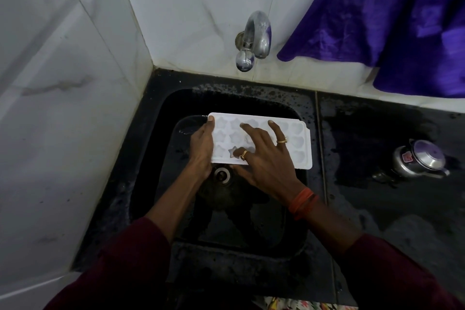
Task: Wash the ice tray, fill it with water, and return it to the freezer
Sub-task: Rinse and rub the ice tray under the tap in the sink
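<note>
Head-camera view: white ice tray (300,145) sits level over the black sink (289,221), cavities up, just beyond the drain (222,175). The left hand (201,151) grips its left short edge, thumb on top at the far corner. The right hand (265,158) lies spread across the star-shaped cavities, forefinger bent into one, thumb at the near edge. A chrome tap (258,35) juts from the tiled wall; a steel pot (420,161) stands on the wet counter (377,209).

Wet black stone counter (377,209) with sunken sink (251,234), small steel kettle (417,161) at right.
</note>
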Motion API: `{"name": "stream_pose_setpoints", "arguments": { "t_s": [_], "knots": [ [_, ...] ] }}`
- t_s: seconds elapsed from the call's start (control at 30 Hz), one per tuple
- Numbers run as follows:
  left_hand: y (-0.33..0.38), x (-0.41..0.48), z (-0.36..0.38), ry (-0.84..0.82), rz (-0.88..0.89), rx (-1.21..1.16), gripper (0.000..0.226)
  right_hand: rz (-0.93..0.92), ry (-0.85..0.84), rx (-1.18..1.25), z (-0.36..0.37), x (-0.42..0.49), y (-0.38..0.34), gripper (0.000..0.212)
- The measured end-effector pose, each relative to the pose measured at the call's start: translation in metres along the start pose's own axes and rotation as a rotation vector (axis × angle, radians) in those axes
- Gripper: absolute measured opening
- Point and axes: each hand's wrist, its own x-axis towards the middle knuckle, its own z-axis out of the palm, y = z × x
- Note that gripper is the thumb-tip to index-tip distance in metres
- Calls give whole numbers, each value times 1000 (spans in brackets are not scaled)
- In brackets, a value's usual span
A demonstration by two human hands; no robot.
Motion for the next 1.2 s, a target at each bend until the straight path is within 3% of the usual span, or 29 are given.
{"name": "stream_pose_setpoints", "arguments": {
  "t_s": [0.27, 0.63, 1.2],
  "knots": [
    [4, 1, 1, -4, -2, -12, 33, 88, 113, 171, 8, 1, -3, 31],
    [7, 4, -6, 20, 32, -1, 32, 82, 64, 291, 7, 7, -3, 28],
    [7, 7, -10, -2, 39, 25, 29, -73, 19, 12, -3, 18, 2, 37]
  ]
}}
